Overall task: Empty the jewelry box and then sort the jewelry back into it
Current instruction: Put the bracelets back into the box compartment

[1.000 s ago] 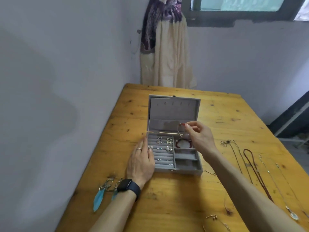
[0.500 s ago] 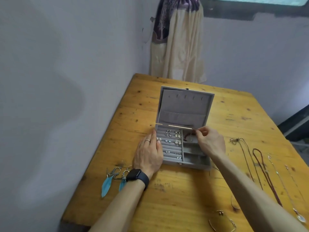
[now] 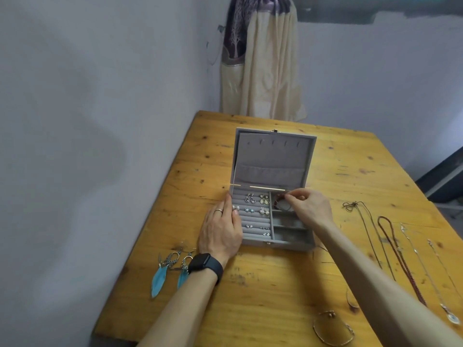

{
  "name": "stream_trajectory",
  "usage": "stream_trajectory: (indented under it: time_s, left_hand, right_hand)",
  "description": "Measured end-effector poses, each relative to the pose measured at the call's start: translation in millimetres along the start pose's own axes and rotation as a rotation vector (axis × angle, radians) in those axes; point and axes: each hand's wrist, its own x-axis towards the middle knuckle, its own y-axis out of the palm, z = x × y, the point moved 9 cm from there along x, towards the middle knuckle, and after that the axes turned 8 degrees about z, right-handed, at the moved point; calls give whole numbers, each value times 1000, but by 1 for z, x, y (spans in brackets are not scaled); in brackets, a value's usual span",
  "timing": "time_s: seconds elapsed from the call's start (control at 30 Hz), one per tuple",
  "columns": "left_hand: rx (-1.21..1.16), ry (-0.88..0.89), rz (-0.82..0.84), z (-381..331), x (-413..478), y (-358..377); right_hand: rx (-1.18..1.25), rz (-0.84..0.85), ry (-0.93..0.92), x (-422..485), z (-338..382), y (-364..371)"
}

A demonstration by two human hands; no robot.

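Observation:
A grey jewelry box (image 3: 288,242) stands open on the wooden table (image 3: 275,291), lid upright. Several earring pairs (image 3: 258,205) sit in its left ring rolls. My left hand (image 3: 221,229) lies flat against the box's left side, fingers straight. My right hand (image 3: 309,209) reaches over the top right compartment and pinches a dark red bracelet (image 3: 278,202) lying inside it. The two lower right compartments look bare.
Two blue feather earrings (image 3: 170,271) lie left of my wrist. Several necklaces (image 3: 398,254) stretch along the table's right side. Thin bracelets (image 3: 333,331) rest near the front edge. A curtain (image 3: 260,58) hangs behind the table.
My right hand has lowered from near the lid down into the top right compartment with the bracelet. The camera has tilted down and moved closer. My left hand stayed put.

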Motion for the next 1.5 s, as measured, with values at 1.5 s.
stream_trajectory:
  time_s: [1.5]
  left_hand:
    - [-59,417,-100,-105,-86,1]
  right_hand:
    - [138,-232,-20,-186,-108,-89]
